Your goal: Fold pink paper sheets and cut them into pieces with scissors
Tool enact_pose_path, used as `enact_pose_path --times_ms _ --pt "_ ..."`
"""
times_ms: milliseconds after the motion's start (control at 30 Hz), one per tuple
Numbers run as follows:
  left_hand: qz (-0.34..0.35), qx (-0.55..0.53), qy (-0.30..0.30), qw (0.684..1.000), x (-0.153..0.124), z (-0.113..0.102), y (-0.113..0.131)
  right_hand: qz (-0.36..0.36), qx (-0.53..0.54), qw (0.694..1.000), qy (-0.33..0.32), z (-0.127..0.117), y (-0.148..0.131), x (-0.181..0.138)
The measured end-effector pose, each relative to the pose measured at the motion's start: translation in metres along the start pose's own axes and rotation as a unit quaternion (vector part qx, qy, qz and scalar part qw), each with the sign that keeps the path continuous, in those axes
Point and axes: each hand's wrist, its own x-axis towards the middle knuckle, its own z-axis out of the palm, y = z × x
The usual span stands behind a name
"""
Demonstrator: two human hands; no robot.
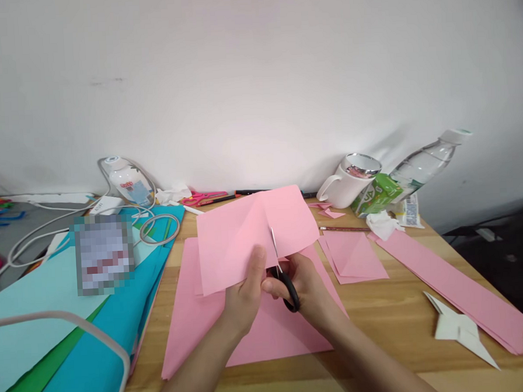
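Observation:
A creased sheet of pink paper (233,238) is held up over the table, pinched by my left hand (245,290) at its lower edge, thumb on top. My right hand (305,284) grips black-handled scissors (290,291), closed around the handle. Their blades lie against the paper near its middle, and a slit runs in from the lower edge beside them. Below both hands lies a larger stack of pink paper (269,336). To the right rest folded pink squares (356,258) with diagonal creases.
Long pink strips (459,294) and a folded white paper star (456,329) lie at right. Behind stand a white mug (346,183), a green carton (378,194) and a leaning water bottle (430,161). Blue and green sheets (132,320), white cables and a white bottle (130,182) occupy the left.

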Motion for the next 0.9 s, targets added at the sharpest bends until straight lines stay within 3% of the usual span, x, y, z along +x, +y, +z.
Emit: enact_pose_path --times_ms 333,900 --pt "-0.035 -0.054 -0.034 0.997 0.000 -0.002 -0.001 0.012 -0.024 1.000 0.006 -0.001 0.001 -0.002" --pt "-0.037 -0.011 -0.047 0.998 -0.004 0.001 0.009 0.002 -0.025 1.000 -0.014 -0.002 0.001 -0.001"
